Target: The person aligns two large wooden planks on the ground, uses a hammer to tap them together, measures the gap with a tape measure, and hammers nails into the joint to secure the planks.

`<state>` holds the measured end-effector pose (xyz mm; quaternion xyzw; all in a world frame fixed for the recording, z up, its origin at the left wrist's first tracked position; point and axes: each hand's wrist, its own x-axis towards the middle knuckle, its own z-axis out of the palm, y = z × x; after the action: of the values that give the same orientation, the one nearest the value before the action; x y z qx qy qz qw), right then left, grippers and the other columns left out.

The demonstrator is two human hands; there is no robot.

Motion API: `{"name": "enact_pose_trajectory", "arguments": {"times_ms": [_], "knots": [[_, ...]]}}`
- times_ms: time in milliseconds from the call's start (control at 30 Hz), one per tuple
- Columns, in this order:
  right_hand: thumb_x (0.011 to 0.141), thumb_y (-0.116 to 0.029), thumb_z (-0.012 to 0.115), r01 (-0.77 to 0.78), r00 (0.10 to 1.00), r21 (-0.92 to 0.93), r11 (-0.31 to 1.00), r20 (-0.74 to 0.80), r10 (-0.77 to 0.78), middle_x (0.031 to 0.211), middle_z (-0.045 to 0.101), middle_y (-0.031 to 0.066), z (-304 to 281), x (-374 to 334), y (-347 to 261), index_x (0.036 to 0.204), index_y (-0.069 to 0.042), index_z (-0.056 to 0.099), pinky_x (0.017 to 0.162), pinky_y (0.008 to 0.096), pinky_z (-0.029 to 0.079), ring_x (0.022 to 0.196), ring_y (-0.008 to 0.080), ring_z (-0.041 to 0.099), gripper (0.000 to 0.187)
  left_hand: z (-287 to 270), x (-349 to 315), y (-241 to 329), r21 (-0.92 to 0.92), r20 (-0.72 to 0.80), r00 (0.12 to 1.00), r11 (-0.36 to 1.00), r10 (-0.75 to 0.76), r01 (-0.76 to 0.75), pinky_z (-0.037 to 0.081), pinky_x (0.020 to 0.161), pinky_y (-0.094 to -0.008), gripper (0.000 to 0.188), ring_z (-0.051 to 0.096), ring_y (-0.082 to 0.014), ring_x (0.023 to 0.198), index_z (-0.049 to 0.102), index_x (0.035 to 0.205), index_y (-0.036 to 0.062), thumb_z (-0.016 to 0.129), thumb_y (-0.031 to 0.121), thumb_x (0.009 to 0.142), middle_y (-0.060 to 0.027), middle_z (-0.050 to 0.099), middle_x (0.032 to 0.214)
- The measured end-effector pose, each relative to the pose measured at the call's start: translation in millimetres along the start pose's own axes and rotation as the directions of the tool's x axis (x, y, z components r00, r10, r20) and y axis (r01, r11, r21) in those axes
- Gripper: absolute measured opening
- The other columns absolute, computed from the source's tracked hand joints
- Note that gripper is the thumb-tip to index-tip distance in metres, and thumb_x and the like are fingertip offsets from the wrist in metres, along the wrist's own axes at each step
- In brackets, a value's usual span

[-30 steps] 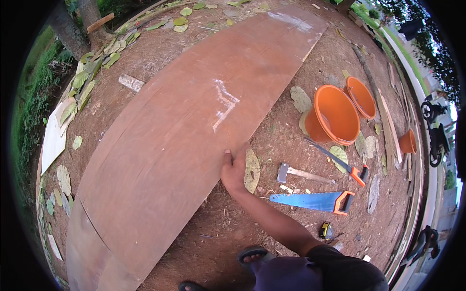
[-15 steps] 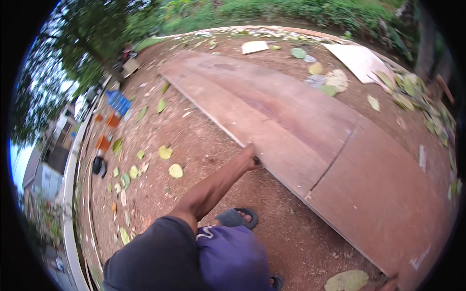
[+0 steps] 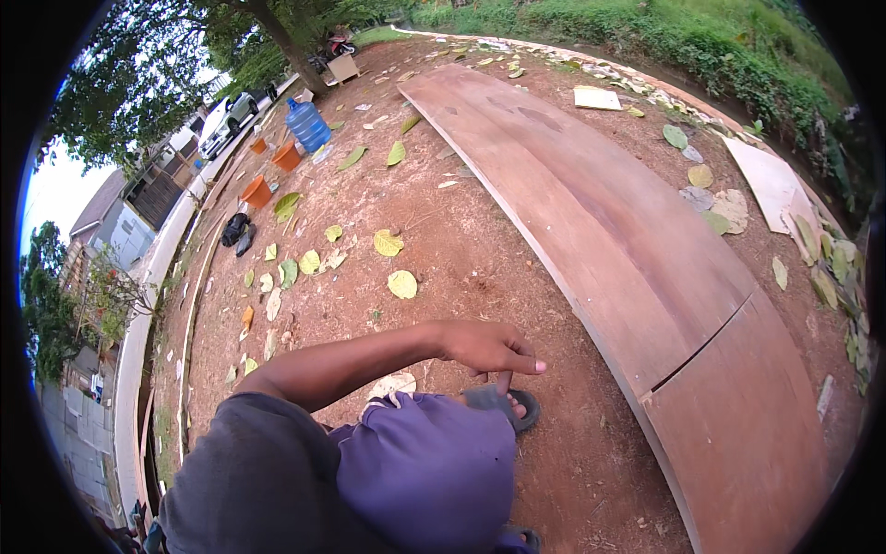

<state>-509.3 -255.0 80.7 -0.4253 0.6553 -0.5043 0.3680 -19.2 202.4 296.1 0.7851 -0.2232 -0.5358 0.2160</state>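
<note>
- Left hand (image 3: pixel 484 347): looks empty, thumb and one finger apart, near the board, not touching.
- Right hand: out of view, can't tell grip.
- Wooden board (image 3: pixel 600 217): right of left hand, dark seam across.

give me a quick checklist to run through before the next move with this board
1. Left hand empty: ok, nothing held, apart from the board.
2. Right hand in view: not ok, out of frame.
3. Sandal clear of the board: ok, bare soil between them.
4. Seam across the board tight: not ok, a dark gap shows.
5. Buckets out of the way: ok, well off to the left.
6. Board's underside supported: cannot tell, hidden.
</note>
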Motion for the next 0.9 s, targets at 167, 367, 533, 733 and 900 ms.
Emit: {"name": "enact_pose_trajectory", "arguments": {"times_ms": [167, 367, 533, 733, 900], "knots": [[0.098, -0.026, 0.058, -0.126, 0.981, 0.254, 0.959, -0.113, 0.159, 0.13, 0.062, 0.0167, -62, 38, 29, 0.138, 0.005, 0.056, 0.094, 0.0444, 0.053, 0.117, 0.0311, 0.062, 0.051, 5, -5, 17, 0.096, -0.014, 0.99, 0.986, 0.139, -0.137, 0.055, 0.077, -0.0344, 0.047, 0.071, -0.018, 0.088, 0.066, 0.127, -0.0023, 0.055, 0.039, 0.107, -0.0121, 0.072, 0.102], [0.095, -0.022, 0.056, -0.185, 0.943, 0.342, 0.921, -0.204, 0.265, 0.129, 0.062, 0.0165, -54, 115, 61, 0.135, 0.01, 0.056, 0.091, 0.0457, 0.054, 0.113, 0.03, 0.063, 0.051, 8, -23, 68, 0.263, -0.096, 0.994, 0.965, 0.044, -0.018, 0.055, 0.075, -0.0314, 0.046, 0.071, -0.0143, 0.081, 0.066, 0.128, -0.0038, 0.06, 0.035, 0.105, -0.0108, 0.074, 0.088], [0.093, -0.019, 0.055, -0.218, 0.879, 0.279, 0.935, -0.36, 0.312, 0.128, 0.064, 0.0205, -58, 124, 72, 0.128, 0.018, 0.058, 0.086, 0.0446, 0.058, 0.108, 0.0302, 0.067, 0.051, 13, 32, 147, 0.736, 0.172, 0.977, 0.643, 0.127, -0.213, 0.057, 0.087, -0.0444, 0.049, 0.074, -0.0331, 0.094, 0.065, 0.129, -0.0007, 0.059, 0.042, 0.104, -0.0194, 0.075, 0.097], [0.095, -0.017, 0.053, -0.309, 0.844, 0.112, 0.944, -0.425, 0.327, 0.12, 0.069, 0.0215, -34, 120, 86, 0.122, 0.019, 0.061, 0.08, 0.0437, 0.061, 0.098, 0.0312, 0.071, 0.045, 35, 155, 199, 0.927, 0.334, 0.938, 0.148, 0.09, -0.344, 0.048, 0.105, -0.0477, 0.059, 0.061, -0.0417, 0.123, 0.053, 0.142, -0.0004, 0.06, 0.043, 0.102, -0.0259, 0.063, 0.132], [0.098, -0.021, 0.052, -0.203, 0.857, -0.218, 0.955, -0.51, 0.065, 0.125, 0.067, 0.0304, -47, 136, 109, 0.126, 0.012, 0.063, 0.097, 0.046, 0.05, 0.115, 0.0398, 0.066, 0.045, 92, 301, 199, 0.777, 0.548, 0.603, -0.087, 0.579, -0.623, 0.031, 0.121, -0.0508, 0.071, 0.037, -0.0434, 0.146, 0.038, 0.155, 0.003, 0.057, 0.044, 0.101, -0.0243, 0.036, 0.16]]}}
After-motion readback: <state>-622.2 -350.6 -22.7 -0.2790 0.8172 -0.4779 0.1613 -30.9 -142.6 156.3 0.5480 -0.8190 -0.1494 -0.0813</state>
